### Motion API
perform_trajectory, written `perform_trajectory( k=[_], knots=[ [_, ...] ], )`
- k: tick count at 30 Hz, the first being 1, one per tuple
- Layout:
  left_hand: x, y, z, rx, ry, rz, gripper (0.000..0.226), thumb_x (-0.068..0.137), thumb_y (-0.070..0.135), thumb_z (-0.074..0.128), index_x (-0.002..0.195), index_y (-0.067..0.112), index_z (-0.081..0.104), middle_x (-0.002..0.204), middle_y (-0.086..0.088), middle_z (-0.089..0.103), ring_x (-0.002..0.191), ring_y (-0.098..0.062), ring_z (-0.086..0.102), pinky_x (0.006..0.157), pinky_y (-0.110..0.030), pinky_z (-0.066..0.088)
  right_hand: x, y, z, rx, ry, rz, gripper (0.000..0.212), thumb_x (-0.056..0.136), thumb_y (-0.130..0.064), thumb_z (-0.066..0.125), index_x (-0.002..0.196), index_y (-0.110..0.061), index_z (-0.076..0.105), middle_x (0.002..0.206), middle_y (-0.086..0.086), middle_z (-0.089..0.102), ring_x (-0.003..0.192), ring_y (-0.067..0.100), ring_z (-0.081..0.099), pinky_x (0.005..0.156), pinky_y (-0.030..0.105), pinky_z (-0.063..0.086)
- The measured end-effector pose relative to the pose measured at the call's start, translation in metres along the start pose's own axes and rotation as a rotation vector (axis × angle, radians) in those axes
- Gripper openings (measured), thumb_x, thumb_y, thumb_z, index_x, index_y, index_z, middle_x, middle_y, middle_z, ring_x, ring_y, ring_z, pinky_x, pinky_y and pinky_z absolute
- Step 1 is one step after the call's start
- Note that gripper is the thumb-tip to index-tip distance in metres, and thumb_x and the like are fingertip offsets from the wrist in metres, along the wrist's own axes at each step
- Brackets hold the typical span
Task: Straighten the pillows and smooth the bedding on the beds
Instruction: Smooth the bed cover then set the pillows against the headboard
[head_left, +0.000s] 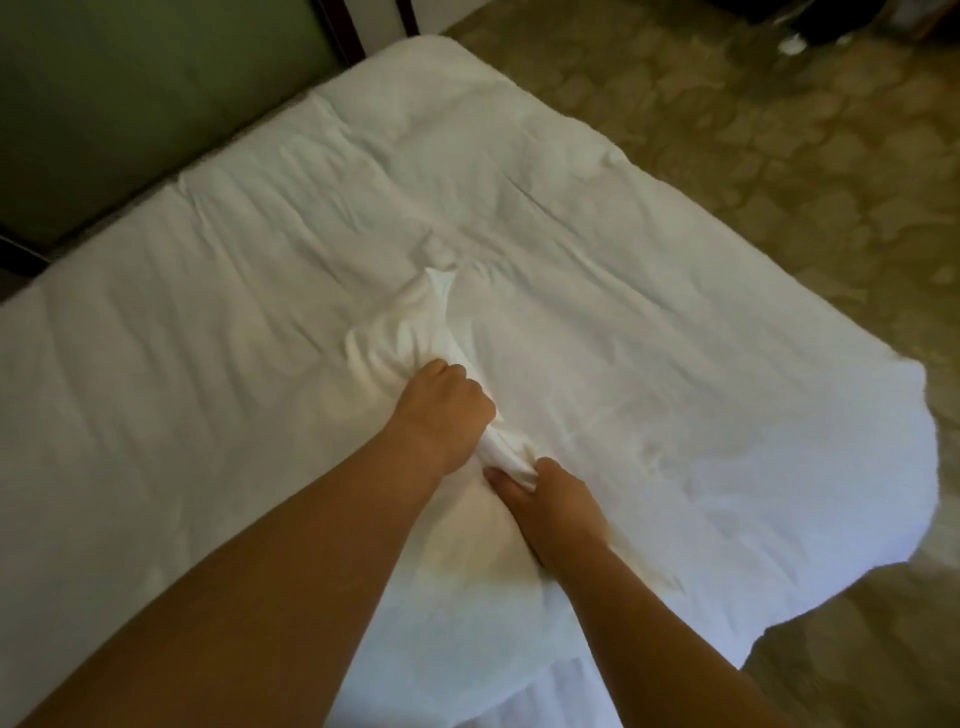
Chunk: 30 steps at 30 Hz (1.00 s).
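Forearms: two bare arms reach in from the bottom edge, the left one long and diagonal from the lower left corner, the right one shorter from the lower right.
Right hand (550, 506): nearer of the two, palm down on the bed, fingers closed around the near end of a bunched ridge of white cloth.
Left hand (441, 410): just beyond the right hand and a little to its left, curled into a fist that grips the same ridge farther along.
Gathered fold (431, 322): a twisted, raised ridge of fabric pulled up from the cover; it runs from the right hand, through the left fist, and tapers to a point near the middle of the bed.
Duvet (649, 338): white and soft, spread over the whole bed, creased with long shallow wrinkles that fan out from the fold; its right edge hangs over the side in an uneven curve.
Sheet (457, 696): a smoother white layer shows beneath the duvet's near edge, between the two arms.
Carpet (779, 171): olive and tan with a pale rounded pattern, to the right of and beyond the bed.
Green panel (130, 93): a padded surface with a dark frame, beyond the bed's far left side.
Far corner: dark shapes at the top right, too blurred to identify.
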<state>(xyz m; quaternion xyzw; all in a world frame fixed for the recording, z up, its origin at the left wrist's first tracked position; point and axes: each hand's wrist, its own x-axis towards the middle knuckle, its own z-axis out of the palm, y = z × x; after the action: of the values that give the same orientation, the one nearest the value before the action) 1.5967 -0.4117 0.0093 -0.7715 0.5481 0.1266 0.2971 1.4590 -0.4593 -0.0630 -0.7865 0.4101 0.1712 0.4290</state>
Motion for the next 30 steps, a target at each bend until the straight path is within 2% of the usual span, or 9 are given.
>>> perform_trajectory(
  k=[7,11,15,17,19,22,26,30],
  knots=[
    [-0.143,-0.038,-0.015,-0.037,0.232,-0.176,0.026,0.090,0.015,0.045,0.107,0.021,0.065,0.107,0.000,0.065,0.108,-0.023,0.053,0.100,-0.036,0.034,-0.096,-0.072,0.005,-0.061,0.180,-0.258,0.056,0.083,-0.071,0.039,0.109,-0.026,0.061,0.104,0.003,0.070,0.095,0.026,0.063,0.081,0.036,0.049],
    [-0.268,-0.059,-0.017,-0.092,0.366,-0.341,0.029,0.087,0.013,0.048,0.106,0.023,0.066,0.106,-0.001,0.065,0.106,-0.023,0.052,0.099,-0.034,0.035,-0.188,-0.123,0.022,-0.143,0.257,-0.508,0.047,0.090,-0.062,0.037,0.111,-0.027,0.061,0.106,0.003,0.070,0.099,0.026,0.063,0.083,0.034,0.048],
    [-0.411,-0.071,-0.018,-0.175,0.452,-0.526,0.027,0.089,0.017,0.052,0.111,0.024,0.067,0.111,-0.001,0.064,0.108,-0.023,0.052,0.095,-0.032,0.035,-0.295,-0.176,0.044,-0.337,0.327,-0.775,0.045,0.096,-0.053,0.032,0.121,-0.026,0.058,0.113,0.005,0.068,0.106,0.027,0.061,0.088,0.032,0.045],
    [-0.484,-0.078,-0.023,-0.206,0.509,-0.627,0.027,0.086,0.014,0.052,0.106,0.023,0.068,0.108,-0.001,0.065,0.106,-0.023,0.054,0.092,-0.031,0.037,-0.350,-0.208,0.053,-0.433,0.366,-0.928,0.045,0.097,-0.050,0.033,0.124,-0.024,0.056,0.115,0.007,0.067,0.108,0.028,0.060,0.089,0.033,0.044],
    [-0.555,-0.087,-0.025,-0.243,0.559,-0.745,0.024,0.083,0.009,0.051,0.093,0.023,0.067,0.104,-0.002,0.065,0.103,-0.024,0.056,0.085,-0.030,0.038,-0.406,-0.242,0.065,-0.477,0.408,-1.076,0.043,0.097,-0.048,0.033,0.116,-0.021,0.060,0.110,0.009,0.068,0.102,0.029,0.062,0.085,0.033,0.045],
    [-0.654,-0.098,-0.021,-0.299,0.632,-0.928,0.021,0.079,0.007,0.050,0.076,0.025,0.057,0.104,-0.004,0.066,0.101,-0.028,0.059,0.076,-0.029,0.039,-0.487,-0.287,0.090,-0.469,0.494,-1.290,0.038,0.096,-0.046,0.039,0.095,-0.015,0.062,0.096,0.012,0.070,0.092,0.034,0.064,0.071,0.035,0.046],
    [-0.764,-0.104,-0.001,-0.328,0.731,-1.168,0.023,0.084,0.008,0.051,0.098,0.018,0.068,0.105,-0.007,0.066,0.101,-0.029,0.060,0.081,-0.032,0.046,-0.580,-0.336,0.133,-0.438,0.468,-1.461,0.036,0.096,-0.042,0.040,0.094,-0.013,0.063,0.099,0.013,0.069,0.094,0.036,0.063,0.071,0.036,0.047],
    [-0.841,-0.111,0.021,-0.341,0.782,-1.350,0.028,0.088,0.005,0.048,0.105,0.014,0.068,0.107,-0.010,0.065,0.100,-0.030,0.061,0.083,-0.034,0.051,-0.646,-0.373,0.178,-0.349,0.347,-1.545,0.034,0.095,-0.034,0.043,0.097,-0.009,0.065,0.102,0.016,0.069,0.097,0.035,0.063,0.072,0.034,0.046]
  ],
)
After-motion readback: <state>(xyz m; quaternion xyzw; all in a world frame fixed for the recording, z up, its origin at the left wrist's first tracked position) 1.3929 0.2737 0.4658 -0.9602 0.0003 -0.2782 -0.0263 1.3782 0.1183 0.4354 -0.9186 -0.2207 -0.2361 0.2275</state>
